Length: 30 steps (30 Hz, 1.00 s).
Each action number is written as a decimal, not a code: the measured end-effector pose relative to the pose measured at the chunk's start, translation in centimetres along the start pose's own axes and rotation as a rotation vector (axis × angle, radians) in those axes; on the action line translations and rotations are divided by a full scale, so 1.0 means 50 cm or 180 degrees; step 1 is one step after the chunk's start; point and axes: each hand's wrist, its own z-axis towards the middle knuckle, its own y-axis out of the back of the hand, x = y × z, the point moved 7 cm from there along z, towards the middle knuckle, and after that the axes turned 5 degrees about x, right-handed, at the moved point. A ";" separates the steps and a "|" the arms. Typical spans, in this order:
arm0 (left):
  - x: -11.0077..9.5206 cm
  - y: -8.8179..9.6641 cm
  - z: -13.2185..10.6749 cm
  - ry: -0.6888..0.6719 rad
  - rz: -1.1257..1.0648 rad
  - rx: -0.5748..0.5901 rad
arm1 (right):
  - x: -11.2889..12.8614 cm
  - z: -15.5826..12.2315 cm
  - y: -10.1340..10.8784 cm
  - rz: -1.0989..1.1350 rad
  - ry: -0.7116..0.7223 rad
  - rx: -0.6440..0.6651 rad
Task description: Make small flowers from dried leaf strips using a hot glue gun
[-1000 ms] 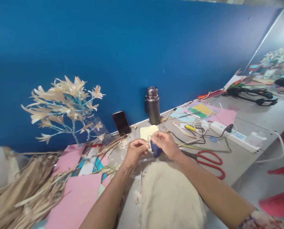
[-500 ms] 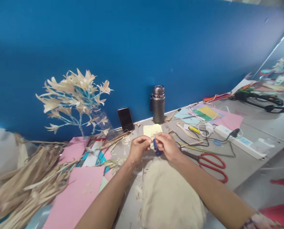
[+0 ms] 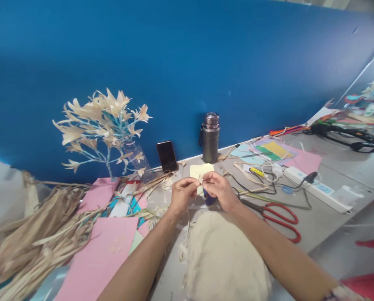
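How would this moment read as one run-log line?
Left hand: pinching pale piece | Right hand: pinching same piece | Blue object: beside right hand | Scissors: right of hands | Flask: upright beyond hands

A small pale piece (image 3: 201, 179) is pinched between left grip (image 3: 183, 194) and right grip (image 3: 222, 192). On the surface (image 3: 314, 225), red-handled scissors (image 3: 265, 209) are laid right of the grips, a dark flask (image 3: 210, 144) is set beyond, and pale flowers (image 3: 114, 108) are seen leftward.

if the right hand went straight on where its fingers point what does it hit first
The right hand would likely meet the left hand first, as it lies opposite, though depth is unclear.
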 end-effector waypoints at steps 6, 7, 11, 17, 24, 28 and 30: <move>0.011 -0.001 0.000 -0.0012 0.0120 0.0067 | 0.000 0.001 0.009 -0.0394 0.0180 -0.0332; 0.012 -0.001 0.000 -0.0001 0.0136 0.0062 | 0.001 0.000 0.010 -0.0428 0.0190 -0.0377; 0.017 -0.001 -0.001 0.0046 0.0072 -0.0022 | 0.001 -0.002 0.010 -0.0359 0.0125 -0.0488; 0.016 -0.003 -0.004 0.0063 0.0038 -0.0171 | -0.028 0.002 0.006 0.0328 -0.0187 -0.0495; -0.032 -0.013 -0.016 -0.0675 0.0889 -0.0127 | -0.022 0.003 0.011 0.0211 -0.0136 -0.0565; -0.047 -0.016 -0.024 -0.1060 0.1310 -0.0134 | -0.019 0.002 0.010 0.0010 -0.0126 -0.0556; -0.052 -0.016 -0.026 -0.1174 0.1408 -0.0131 | -0.017 0.002 0.007 -0.0078 -0.0125 -0.0509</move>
